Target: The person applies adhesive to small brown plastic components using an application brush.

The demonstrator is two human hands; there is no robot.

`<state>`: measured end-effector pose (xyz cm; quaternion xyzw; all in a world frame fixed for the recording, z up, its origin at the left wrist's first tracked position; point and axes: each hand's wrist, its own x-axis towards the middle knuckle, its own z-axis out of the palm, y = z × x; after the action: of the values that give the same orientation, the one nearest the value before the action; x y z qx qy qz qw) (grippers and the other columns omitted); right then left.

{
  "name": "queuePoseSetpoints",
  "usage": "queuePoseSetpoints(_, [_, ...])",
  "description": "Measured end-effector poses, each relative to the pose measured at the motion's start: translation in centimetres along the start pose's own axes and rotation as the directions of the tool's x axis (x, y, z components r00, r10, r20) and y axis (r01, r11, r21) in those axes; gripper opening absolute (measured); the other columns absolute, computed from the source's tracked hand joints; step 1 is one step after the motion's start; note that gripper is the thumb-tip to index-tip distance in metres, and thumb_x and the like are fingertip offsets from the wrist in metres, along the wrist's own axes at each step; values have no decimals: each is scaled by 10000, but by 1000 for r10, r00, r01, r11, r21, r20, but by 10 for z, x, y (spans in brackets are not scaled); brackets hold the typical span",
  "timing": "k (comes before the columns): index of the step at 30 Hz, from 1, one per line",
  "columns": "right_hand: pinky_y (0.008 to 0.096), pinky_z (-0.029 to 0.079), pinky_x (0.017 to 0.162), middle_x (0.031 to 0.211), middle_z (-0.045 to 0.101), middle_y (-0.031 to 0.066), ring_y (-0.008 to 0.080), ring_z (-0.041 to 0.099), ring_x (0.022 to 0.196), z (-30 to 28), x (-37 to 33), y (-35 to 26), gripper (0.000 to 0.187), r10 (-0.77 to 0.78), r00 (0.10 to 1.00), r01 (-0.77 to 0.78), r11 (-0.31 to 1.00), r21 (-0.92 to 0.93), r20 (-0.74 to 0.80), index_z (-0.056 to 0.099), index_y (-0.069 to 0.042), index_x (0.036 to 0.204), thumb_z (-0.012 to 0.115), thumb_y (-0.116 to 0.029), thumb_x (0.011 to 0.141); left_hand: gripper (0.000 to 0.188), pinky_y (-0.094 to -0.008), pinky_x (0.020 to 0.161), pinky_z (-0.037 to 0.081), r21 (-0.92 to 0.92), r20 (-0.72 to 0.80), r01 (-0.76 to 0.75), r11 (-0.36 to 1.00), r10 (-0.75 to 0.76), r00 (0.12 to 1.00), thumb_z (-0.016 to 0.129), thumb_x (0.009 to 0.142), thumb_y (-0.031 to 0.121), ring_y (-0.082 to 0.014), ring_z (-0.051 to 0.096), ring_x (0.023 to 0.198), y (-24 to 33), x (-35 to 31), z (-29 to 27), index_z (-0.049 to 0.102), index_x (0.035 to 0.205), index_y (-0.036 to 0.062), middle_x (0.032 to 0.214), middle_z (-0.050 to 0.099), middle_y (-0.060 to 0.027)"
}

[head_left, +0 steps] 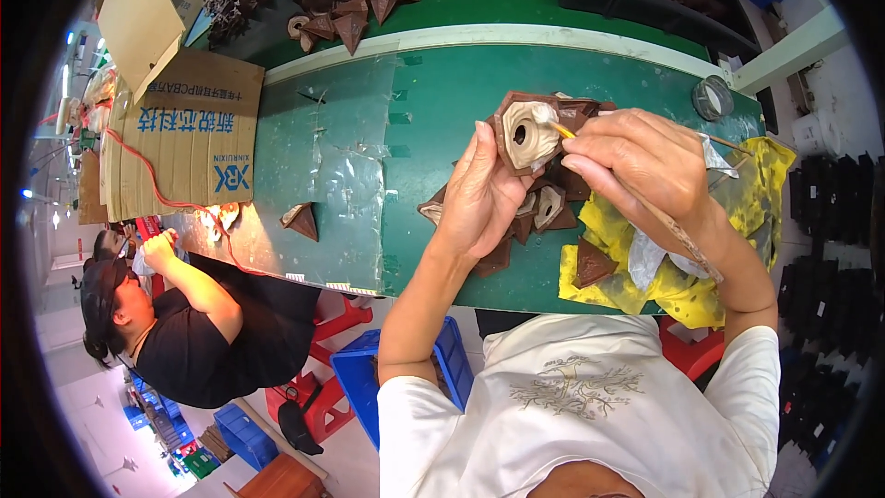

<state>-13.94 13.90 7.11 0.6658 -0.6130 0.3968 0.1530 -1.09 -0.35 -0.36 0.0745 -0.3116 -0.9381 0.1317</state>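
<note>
Head: 2 hands point(487, 203) point(636, 152), 1 brush point(561, 130) at 1 piece point(534, 143).

A green-topped workbench point(323, 157) spans the room's middle, a pale rail point(498, 34) dividing it from a second green surface point(498, 2) beyond and meeting a whitish beam point(797, 53) at the right. Red plastic stools point(343, 321) stand beside the bench on the pale floor point(355, 452), while bright strip lights point(66, 81) glow at the far left.

Yellow-tipped tool point(563, 131) partly hidden by right fingers point(601, 144).
</note>
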Motion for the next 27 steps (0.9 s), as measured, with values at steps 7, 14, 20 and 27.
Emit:
queuePoseSetpoints(7, [325,535,590,787,663,118,257,665,684,-4,-7,-5,173,56,996,-63,992,112,66,674,-2,845,777,-33,710,526,-387,1075,371,44,-25,-39,998,40,999,313,1048,399,-205,463,1275,-1,0,3,321,1455,66,1384,471,-89])
queuePoseSetpoints(14, [329,548,631,801,667,128,260,672,723,2,-5,4,171,31,999,-29,998,52,-40,678,11,847,773,-29,712,474,-438,1067,393,37,-42,-33,999,35,999,313,1042,400,-246,492,1250,-3,-1,4,400,1386,86,1384,483,-107])
queuePoseSetpoints(20, [330,541,613,780,665,129,265,671,706,-3,-13,-3,164,114,989,-130,977,169,97,671,18,856,761,-9,721,470,-433,1060,397,73,-46,-28,997,31,998,325,1038,410,-242,497,1242,-6,-2,-4,421,1372,94,1360,505,-99])
queuePoseSetpoints(27, [328,537,585,782,669,136,268,674,685,2,-15,-5,143,97,994,-102,986,135,47,660,35,860,740,-1,747,469,-383,1060,389,-49,0,-28,998,28,1000,316,1049,395,-200,490,1240,-10,2,-9,417,1373,71,1335,517,-83])
